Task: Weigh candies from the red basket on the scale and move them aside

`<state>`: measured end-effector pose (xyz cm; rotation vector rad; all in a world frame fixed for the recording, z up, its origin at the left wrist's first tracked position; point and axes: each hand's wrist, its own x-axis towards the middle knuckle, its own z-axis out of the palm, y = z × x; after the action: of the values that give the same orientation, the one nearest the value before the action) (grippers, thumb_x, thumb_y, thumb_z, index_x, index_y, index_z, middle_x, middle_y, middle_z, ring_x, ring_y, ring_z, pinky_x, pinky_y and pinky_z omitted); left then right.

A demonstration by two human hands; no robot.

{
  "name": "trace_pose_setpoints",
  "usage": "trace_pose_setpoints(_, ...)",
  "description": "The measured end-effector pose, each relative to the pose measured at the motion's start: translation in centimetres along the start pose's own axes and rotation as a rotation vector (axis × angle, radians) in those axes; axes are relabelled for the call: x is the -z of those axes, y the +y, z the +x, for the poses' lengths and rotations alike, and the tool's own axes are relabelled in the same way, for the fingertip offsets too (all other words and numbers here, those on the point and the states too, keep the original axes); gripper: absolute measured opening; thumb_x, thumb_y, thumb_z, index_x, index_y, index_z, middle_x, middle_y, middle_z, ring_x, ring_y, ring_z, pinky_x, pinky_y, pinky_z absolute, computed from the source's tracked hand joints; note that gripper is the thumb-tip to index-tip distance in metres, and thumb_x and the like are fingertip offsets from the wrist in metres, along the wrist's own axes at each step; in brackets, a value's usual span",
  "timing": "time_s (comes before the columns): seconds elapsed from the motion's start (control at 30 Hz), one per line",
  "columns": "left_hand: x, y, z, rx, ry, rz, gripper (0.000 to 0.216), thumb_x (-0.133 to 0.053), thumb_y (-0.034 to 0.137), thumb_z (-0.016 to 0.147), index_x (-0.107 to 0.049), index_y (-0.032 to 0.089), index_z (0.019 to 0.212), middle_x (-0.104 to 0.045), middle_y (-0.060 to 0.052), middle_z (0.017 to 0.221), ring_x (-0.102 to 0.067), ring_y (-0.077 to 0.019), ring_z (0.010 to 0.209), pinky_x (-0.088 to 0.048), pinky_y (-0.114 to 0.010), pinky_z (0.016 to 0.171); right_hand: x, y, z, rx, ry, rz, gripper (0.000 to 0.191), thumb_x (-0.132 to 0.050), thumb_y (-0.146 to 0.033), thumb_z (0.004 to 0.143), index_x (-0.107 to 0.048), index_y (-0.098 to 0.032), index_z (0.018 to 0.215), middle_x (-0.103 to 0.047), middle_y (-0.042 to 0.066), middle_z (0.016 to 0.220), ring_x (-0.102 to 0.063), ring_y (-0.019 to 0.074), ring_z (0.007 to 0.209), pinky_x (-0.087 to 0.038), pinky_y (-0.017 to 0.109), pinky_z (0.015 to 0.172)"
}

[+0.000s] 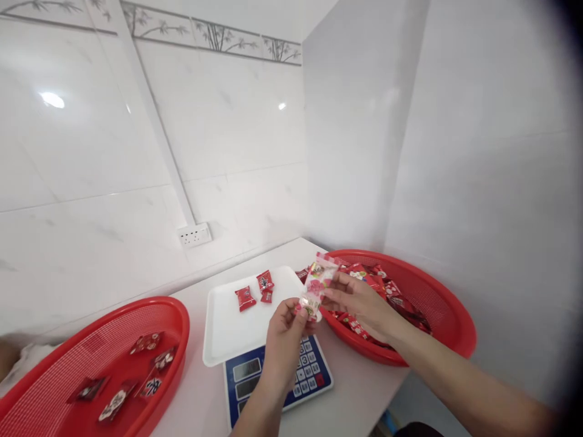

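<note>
A pink and white wrapped snack packet is held up over the front right of the scale. Between thumb and fingers, my left hand pinches its lower end. My right hand grips the right side of it with the fingertips. Whether this is one packet or two overlapping ones I cannot tell. Below and behind, a white weighing tray carries a red packet and another red packet with a small red piece beside it. My left forearm partly covers the scale's blue keypad panel.
At right, a red plastic basket holds many red packets. Another red basket at left has several dark and red packets at its bottom. Both stand on a white table against the tiled wall, where a socket is mounted.
</note>
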<state>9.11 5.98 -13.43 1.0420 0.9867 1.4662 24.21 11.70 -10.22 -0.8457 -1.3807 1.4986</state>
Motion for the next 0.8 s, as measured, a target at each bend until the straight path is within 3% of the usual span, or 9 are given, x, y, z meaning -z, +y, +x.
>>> trace_pose_setpoints(0.13,2.7,0.9,-1.3,-0.002,-0.003,0.188,0.033,-0.066,0.041,0.071,-0.064,0.016,0.094,-0.06,-0.002,0.074,-0.053,-0.0133,0.067,-0.044,-0.027,0.066,-0.5,-0.4,-1.4,0.037,0.073,-0.268,0.036,-0.062,-0.053,0.069,-0.061,-0.021,0.085,-0.06,0.0,0.072,-0.056,0.0128,0.058,-0.047,0.026,0.053)
trace_pose_setpoints(0.23,3.2,0.9,-2.0,-0.036,0.043,0.231,0.033,-0.061,0.043,0.076,-0.062,0.02,0.099,-0.059,-0.001,0.078,-0.053,-0.014,0.073,-0.044,-0.028,0.071,-1.1,0.1,-2.3,0.065,0.107,-0.372,0.038,-0.059,-0.058,0.07,-0.059,-0.019,0.073,-0.057,-0.001,0.065,-0.052,0.012,0.051,-0.046,0.027,0.05)
trace_pose_setpoints(0.37,2.8,0.6,-2.4,0.01,0.013,0.132,0.034,-0.048,0.048,0.083,-0.052,0.023,0.106,-0.057,0.0,0.08,-0.055,-0.0132,0.068,-0.046,-0.026,0.064,-2.5,2.1,-3.3,0.039,0.177,-0.188,0.04,-0.056,-0.06,0.071,-0.057,-0.02,0.076,-0.057,0.001,0.068,-0.055,0.0154,0.062,-0.049,0.028,0.054)
trace_pose_setpoints(0.57,3.3,1.0,-2.8,-0.089,0.064,0.34,0.037,-0.043,0.047,0.087,-0.047,0.024,0.116,-0.046,0.005,0.065,-0.041,-0.01,0.055,-0.035,-0.022,0.053,-3.3,5.2,-5.1,-0.122,-0.004,-0.11,0.042,-0.056,-0.06,0.073,-0.051,-0.018,0.067,-0.048,-0.003,0.05,-0.044,0.0099,0.046,-0.037,0.023,0.044)
trace_pose_setpoints(0.8,3.7,0.9,-3.1,-0.111,0.01,0.349,0.037,-0.041,0.046,0.088,-0.051,0.025,0.117,-0.044,0.004,0.067,-0.037,-0.0106,0.058,-0.031,-0.022,0.054,-3.5,6.8,-6.2,-0.142,0.03,-0.042,0.044,-0.055,-0.059,0.075,-0.043,-0.019,0.061,-0.045,-0.005,0.051,-0.04,0.0081,0.047,-0.031,0.022,0.044)
